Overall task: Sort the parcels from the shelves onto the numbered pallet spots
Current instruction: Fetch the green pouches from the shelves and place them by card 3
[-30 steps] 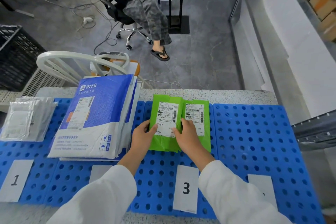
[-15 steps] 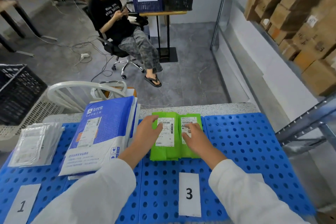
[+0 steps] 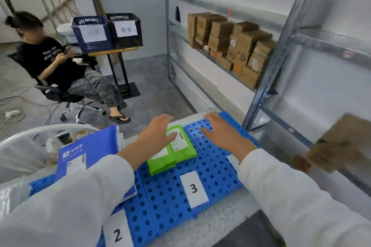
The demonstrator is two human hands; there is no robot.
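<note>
Green parcels (image 3: 176, 154) laid on blue pallet (image 3: 164, 196), left hand (image 3: 158, 133) spread wide over them, right hand (image 3: 220, 134) spread wide at their 3 o'clock, number card (image 3: 193, 188) placed at 6 o'clock

A perforated blue pallet (image 3: 166, 202) covers a speckled table (image 3: 216, 225), paper cards numbered 2 (image 3: 117, 233) and 3 (image 3: 193, 188) along its near edge. Two green parcels (image 3: 174, 153) lie side by side behind card 3; a blue parcel (image 3: 92, 150) lies behind card 2. At right, brown boxes (image 3: 230, 44) crowd a metal shelf (image 3: 179, 29).
</note>
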